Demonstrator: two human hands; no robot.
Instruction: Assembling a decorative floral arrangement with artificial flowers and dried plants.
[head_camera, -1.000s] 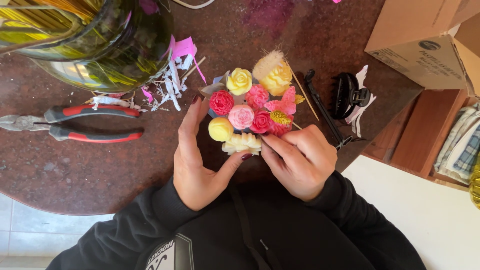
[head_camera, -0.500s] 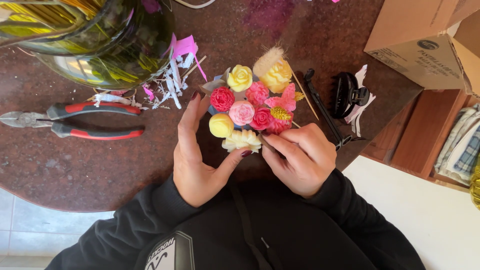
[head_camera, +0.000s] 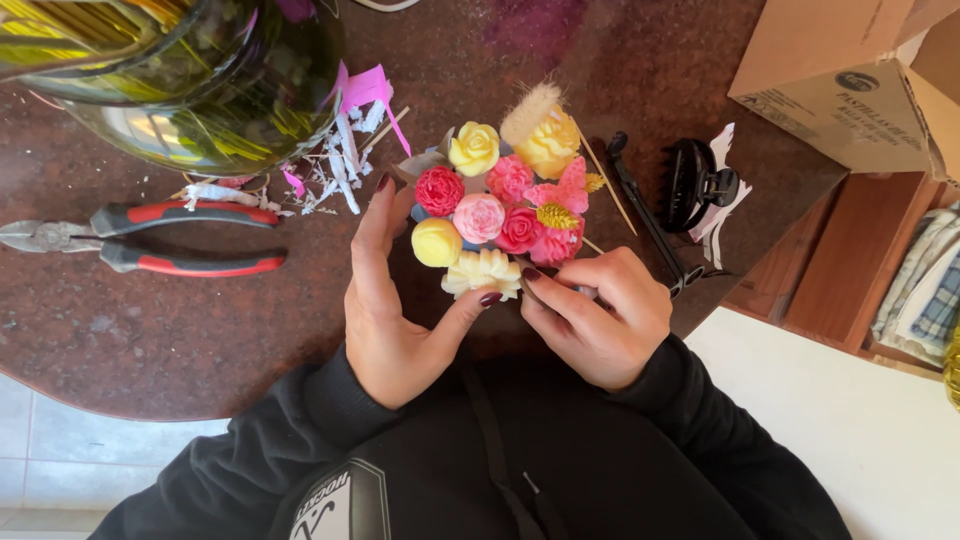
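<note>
Your work surface is a round dark-brown stone table (head_camera: 150, 350) above pale floor tiles (head_camera: 40, 440). A brown cardboard box (head_camera: 850, 90) sits upper right. Your left hand (head_camera: 395, 300) and right hand (head_camera: 595, 315) grasp the flower bouquet (head_camera: 495, 215) at centre.

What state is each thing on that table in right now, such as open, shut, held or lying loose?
Flower bouquet: held upright between both hands.
Left hand: fingers spread, cupping the bouquet's side.
Right hand: curled, gripping the bouquet's lower edge.
Pliers: lying flat, handles slightly apart, untouched.
Hair claw clip: lying loose, closed.
Cardboard box: flaps open.
Paper scraps: scattered loose.
Glass vase: standing, contents unclear.
</note>
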